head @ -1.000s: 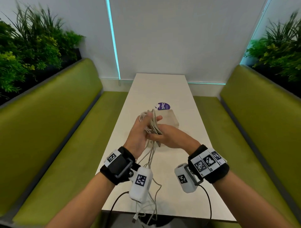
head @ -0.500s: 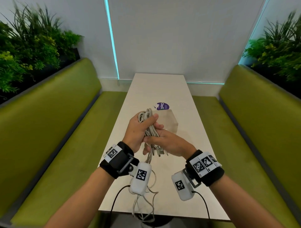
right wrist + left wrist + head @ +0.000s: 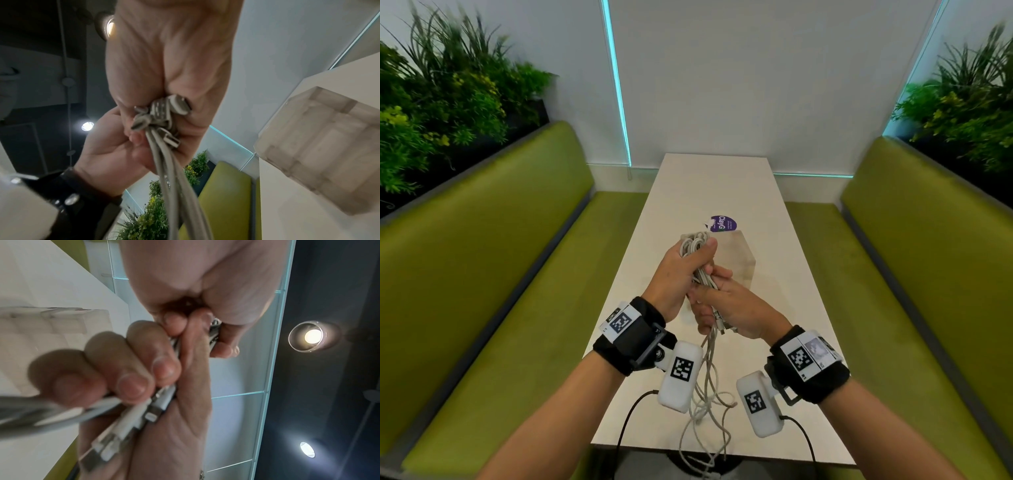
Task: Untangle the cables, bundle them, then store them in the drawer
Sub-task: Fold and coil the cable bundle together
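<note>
A bundle of grey-white cables (image 3: 693, 242) is held above the white table (image 3: 722, 185). My left hand (image 3: 681, 270) grips the looped upper end, fingers curled round it (image 3: 174, 321). Just below, my right hand (image 3: 726, 303) grips the strands where several plug ends (image 3: 160, 116) gather in its palm (image 3: 133, 418). Loose cable tails (image 3: 707, 407) hang down between my wrists and trail over the near table edge. A translucent drawer box (image 3: 739, 262) stands on the table right behind my hands and also shows in the right wrist view (image 3: 318, 154).
A purple round sticker (image 3: 723, 223) lies on the table beyond the box. Green benches (image 3: 493, 274) (image 3: 914, 274) flank the narrow table, with plants (image 3: 448, 102) behind their backrests. A white wall (image 3: 756, 85) closes the far end.
My right hand has shifted left and nearer to me, settling under the left hand round the plug ends. The left hand keeps its grip on the loops.
</note>
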Available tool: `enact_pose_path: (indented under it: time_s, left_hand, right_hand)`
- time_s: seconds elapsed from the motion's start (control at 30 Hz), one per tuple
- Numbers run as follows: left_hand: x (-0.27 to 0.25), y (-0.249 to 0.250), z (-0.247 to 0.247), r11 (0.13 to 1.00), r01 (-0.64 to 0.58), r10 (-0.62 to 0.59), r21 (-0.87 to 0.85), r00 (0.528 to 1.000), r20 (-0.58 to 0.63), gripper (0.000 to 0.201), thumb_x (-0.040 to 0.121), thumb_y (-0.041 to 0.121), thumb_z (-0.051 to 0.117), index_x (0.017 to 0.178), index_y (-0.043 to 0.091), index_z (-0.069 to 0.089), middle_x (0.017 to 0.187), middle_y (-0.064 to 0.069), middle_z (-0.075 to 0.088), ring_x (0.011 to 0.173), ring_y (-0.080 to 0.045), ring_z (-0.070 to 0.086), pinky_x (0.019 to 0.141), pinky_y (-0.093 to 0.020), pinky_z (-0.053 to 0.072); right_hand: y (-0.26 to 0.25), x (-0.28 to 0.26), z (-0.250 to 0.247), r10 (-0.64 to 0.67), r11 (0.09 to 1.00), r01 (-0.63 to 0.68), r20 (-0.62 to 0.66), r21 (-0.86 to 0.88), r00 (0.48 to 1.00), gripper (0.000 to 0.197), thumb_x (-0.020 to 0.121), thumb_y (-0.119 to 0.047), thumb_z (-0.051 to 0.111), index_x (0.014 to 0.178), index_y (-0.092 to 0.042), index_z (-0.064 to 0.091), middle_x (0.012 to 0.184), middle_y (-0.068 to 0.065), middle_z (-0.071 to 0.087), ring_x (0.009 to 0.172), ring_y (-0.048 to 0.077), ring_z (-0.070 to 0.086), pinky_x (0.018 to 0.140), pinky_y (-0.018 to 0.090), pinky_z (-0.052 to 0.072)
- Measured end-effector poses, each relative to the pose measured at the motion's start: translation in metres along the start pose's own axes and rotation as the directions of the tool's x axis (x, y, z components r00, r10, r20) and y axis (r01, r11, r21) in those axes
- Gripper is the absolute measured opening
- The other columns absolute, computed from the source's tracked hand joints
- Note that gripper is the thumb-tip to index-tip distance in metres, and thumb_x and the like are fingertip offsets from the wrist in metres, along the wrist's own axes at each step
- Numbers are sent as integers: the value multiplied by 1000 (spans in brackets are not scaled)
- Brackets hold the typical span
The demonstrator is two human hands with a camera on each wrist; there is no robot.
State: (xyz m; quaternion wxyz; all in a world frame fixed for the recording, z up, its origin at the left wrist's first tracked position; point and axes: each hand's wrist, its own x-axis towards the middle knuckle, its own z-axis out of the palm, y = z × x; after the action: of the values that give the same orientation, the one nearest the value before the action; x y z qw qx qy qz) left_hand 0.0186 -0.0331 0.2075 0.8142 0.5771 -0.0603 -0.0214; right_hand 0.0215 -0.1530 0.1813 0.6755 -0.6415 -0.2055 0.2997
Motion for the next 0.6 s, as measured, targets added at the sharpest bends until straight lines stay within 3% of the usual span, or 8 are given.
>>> enact_pose_path:
  time_s: [0.13,0.2,0.27,0.33,0.37,0.47,0.53,0.6]
  left_hand:
    - [2,-10,-13,987,-84,79,137,996,43,80,65,61,71,118,7,47,101,-10,71,90,-25,70,72,-35,54]
    - [0,-18,-22,989,-58,45,133,994,101,101,53,69,75,130,14,38,99,-9,70,77,-22,69,69,-34,55]
    - [-3,-27,-26,978,17,-42,206,992,119,111,46,74,74,136,23,32,103,-2,70,88,-16,69,77,-31,55]
    - [-6,-37,-24,956,66,-112,285,983,145,104,52,73,71,136,23,34,114,-5,67,102,-17,67,89,-36,54]
    - [-9,-40,-21,948,59,-122,313,975,185,90,63,67,67,133,18,39,110,-6,68,99,-19,68,91,-38,53]
    - [-14,-44,-10,918,-4,-80,396,978,194,34,95,40,44,100,10,60,60,6,62,55,-18,60,64,-33,47]
    - [-16,-45,-7,926,-31,-19,377,991,129,35,98,36,40,78,13,57,49,7,43,43,-18,38,50,-31,33]
    - [-16,-46,-4,933,-42,4,357,994,106,37,98,37,39,72,14,52,52,2,37,47,-18,31,47,-29,28]
  right_hand:
    - [-5,-3,-7,-94,992,90,-45,-88,995,32,100,-23,44,74,-7,51,58,2,46,52,14,48,60,34,43]
    - [-11,-5,-14,-173,979,162,-84,-120,981,40,94,-35,49,88,2,61,66,8,54,60,15,57,63,33,47]
    - [-16,-2,-23,-220,975,214,-145,-59,965,38,89,-40,53,94,-5,65,72,10,61,65,18,61,63,29,52]
    - [-23,2,-29,-252,964,264,-190,41,949,26,93,-33,51,79,-12,60,66,4,59,56,17,59,54,27,51]
    - [-26,5,-30,-257,955,283,-231,88,938,27,95,-29,50,73,-14,55,61,2,55,51,15,54,51,26,48]
    - [-34,11,-29,-266,921,345,-356,180,896,27,97,-24,51,71,-17,48,54,-3,41,46,11,43,48,25,44]
    - [-38,13,-25,-274,909,370,-391,193,879,26,97,-25,52,73,-16,47,54,-3,39,44,10,40,46,24,43]
    - [-40,14,-22,-277,904,380,-409,195,870,26,96,-25,52,73,-16,47,54,-3,38,44,10,38,44,24,42]
